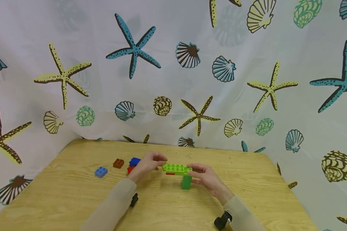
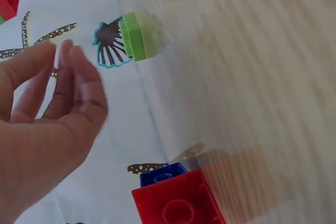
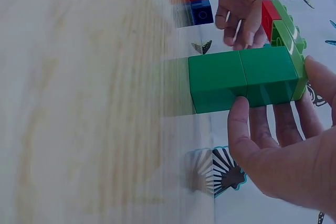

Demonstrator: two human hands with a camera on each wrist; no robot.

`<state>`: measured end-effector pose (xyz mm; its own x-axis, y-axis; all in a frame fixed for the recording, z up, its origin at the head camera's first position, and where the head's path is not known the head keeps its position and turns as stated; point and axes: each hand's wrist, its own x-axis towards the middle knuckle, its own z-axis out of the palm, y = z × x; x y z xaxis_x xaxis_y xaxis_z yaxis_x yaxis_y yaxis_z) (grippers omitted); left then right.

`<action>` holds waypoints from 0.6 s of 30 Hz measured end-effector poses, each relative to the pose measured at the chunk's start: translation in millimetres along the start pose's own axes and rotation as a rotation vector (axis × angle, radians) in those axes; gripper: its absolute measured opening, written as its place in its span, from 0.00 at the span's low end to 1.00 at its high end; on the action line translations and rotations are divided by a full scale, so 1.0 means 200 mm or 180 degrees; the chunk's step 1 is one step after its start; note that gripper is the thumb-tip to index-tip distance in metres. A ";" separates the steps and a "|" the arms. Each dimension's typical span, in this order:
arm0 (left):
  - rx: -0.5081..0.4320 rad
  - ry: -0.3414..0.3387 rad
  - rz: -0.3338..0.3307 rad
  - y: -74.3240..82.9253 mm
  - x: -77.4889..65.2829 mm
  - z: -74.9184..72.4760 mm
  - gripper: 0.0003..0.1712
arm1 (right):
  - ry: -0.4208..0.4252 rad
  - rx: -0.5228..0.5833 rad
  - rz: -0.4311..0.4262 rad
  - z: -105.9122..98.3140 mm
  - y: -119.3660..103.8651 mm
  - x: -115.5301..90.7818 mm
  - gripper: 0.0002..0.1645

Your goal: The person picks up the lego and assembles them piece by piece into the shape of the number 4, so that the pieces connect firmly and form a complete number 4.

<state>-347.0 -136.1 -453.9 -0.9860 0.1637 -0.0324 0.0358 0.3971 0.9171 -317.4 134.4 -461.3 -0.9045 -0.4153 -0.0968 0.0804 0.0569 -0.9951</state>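
My right hand (image 1: 209,179) holds the right end of a toy brick structure, with thumb and fingers about its top corner. A long lime brick (image 1: 174,168) lies across a tower of two green bricks (image 3: 241,81). Beneath the lime brick's overhang sits a red brick (image 3: 269,18). My left hand (image 1: 147,164) hovers by the overhang's left end; in the left wrist view its loosely bent fingers (image 2: 86,85) hold nothing and are apart from the structure. A separate lime brick (image 2: 134,36) stands on the table in that view and cannot be made out in the head view.
On the wooden table (image 1: 75,199), a light blue brick (image 1: 101,172) and a brown brick (image 1: 118,163) lie to the left. A blue brick (image 1: 134,161) and a red brick (image 1: 130,170) sit behind my left forearm. A patterned curtain (image 1: 167,80) hangs behind the table.
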 end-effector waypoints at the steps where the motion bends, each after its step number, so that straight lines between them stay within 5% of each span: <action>1: 0.0080 -0.0005 -0.0024 0.00 0.01 0.00 0.09 | -0.0008 -0.0001 -0.0001 0.00 0.00 0.00 0.35; 18: 0.0731 -0.0665 -0.0083 -0.07 0.12 0.03 0.27 | -0.0023 0.0008 -0.0017 0.00 0.01 -0.01 0.37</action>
<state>-370.6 -132.0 -469.1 -0.9330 0.3235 -0.1575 0.0704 0.5934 0.8018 -316.5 135.5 -462.5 -0.9019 -0.4220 -0.0917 0.0767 0.0526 -0.9957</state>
